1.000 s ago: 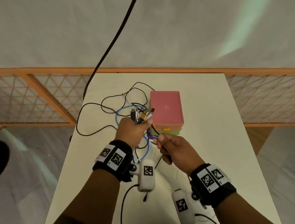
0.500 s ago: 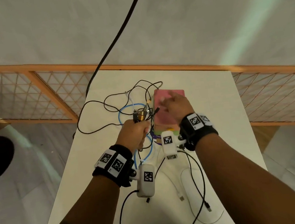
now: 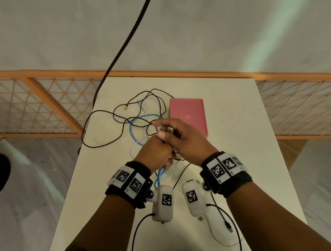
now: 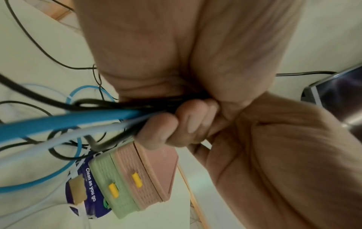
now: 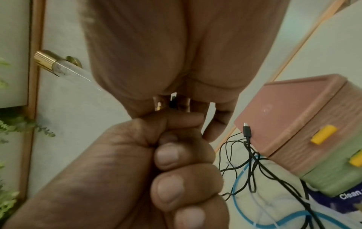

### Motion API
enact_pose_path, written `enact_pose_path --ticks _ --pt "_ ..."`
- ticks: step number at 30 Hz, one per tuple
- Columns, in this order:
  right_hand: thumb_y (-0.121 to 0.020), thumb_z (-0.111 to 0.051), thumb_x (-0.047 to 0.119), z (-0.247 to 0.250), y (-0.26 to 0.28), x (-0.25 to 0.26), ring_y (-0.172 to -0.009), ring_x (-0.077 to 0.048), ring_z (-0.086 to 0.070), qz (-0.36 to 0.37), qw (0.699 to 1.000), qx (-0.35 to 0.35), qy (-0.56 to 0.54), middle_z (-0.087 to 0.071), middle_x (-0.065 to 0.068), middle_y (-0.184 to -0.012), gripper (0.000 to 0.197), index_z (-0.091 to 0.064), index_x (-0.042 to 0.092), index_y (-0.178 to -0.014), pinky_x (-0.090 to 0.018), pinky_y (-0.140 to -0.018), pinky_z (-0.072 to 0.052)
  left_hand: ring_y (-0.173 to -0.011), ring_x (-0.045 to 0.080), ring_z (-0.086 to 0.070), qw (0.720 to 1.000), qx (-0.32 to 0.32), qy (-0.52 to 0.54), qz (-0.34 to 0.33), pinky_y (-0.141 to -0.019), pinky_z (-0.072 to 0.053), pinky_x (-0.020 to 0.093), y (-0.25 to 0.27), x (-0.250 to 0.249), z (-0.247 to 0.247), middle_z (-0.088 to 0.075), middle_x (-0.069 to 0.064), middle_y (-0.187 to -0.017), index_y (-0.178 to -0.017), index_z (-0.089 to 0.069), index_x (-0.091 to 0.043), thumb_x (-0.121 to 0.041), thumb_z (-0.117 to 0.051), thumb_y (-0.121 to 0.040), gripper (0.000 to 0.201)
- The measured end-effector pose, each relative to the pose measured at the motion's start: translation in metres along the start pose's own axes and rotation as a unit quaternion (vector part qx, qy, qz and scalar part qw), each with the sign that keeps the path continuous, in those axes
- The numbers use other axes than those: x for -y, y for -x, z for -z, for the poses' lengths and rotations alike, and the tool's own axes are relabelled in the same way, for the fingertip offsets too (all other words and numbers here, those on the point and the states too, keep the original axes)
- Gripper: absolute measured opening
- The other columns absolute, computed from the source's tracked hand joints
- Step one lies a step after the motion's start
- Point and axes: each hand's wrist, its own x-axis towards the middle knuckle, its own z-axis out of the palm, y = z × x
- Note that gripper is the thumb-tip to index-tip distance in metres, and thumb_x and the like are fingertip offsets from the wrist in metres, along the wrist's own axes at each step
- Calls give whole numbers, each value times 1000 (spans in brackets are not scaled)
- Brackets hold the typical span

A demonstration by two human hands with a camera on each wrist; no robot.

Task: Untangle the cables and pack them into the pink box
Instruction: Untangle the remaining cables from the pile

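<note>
The pink box stands with its lid down on a green box, at the far middle of the white table. My left hand makes a fist round a bundle of black, blue and white cables, with their plug ends sticking up from it. My right hand reaches over that fist and pinches the plug ends. Black cable loops and a blue loop trail left of the box. A black USB-C plug lies against the box's side.
A thick black cable hangs down from above to the table's far left corner. A wooden lattice rail runs behind the table. A purple sticker lies under the green box. A white cable curls near the front edge.
My right hand went out over the pink box lid with a black cable end, then came back left onto the plug ends above my left fist. The left fist stayed put.
</note>
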Motion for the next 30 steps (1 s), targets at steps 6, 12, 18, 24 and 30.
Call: enact_pose_path --ticks 6,12,18,24,30 --pt "-104 -51 24 7 6 5 -77 2 -63 2 998 -60 10 -70 5 -88 20 -70 18 -110 -8 -66 -47 -33 8 -42 998 -44 -39 -20 -43 -34 23 9 -12 -15 -48 -7 -41 -64 -49 -12 -1 -47 -95 34" --pt "-105 -47 40 13 30 -10 -110 -3 -66 4 997 -56 -51 -69 7 -122 34 -56 31 -136 -13 -87 -52 -34 10 -28 997 -68 11 -40 -43 -23 22 19 -14 -4 -34 -9 -41 -53 -45 -22 -21 -65 -94 46" --pt "-102 -52 26 10 50 -61 -89 -17 -71 -99 983 -143 56 -75 1 -96 20 -67 20 -112 -28 -78 -49 -36 12 -24 996 -89 11 -28 -48 -23 26 24 -9 10 -29 -6 -44 -41 -41 -26 -21 -66 -91 56" --pt "-98 -57 15 -21 61 -78 -89 -11 -66 -102 982 -32 153 -75 7 -99 19 -75 23 -99 -16 -80 -49 -41 16 -18 997 -62 54 -11 -46 -19 25 26 0 3 -25 -1 -50 -44 -43 -25 -21 -65 -94 55" --pt "-93 -57 3 -63 79 -92 -120 -25 -57 -124 927 197 295 -59 -5 -129 39 -62 19 -127 -31 -99 -44 -38 13 -18 997 -44 59 -3 -43 -19 22 27 2 0 -27 -2 -48 -43 -48 -27 -19 -62 -99 58"
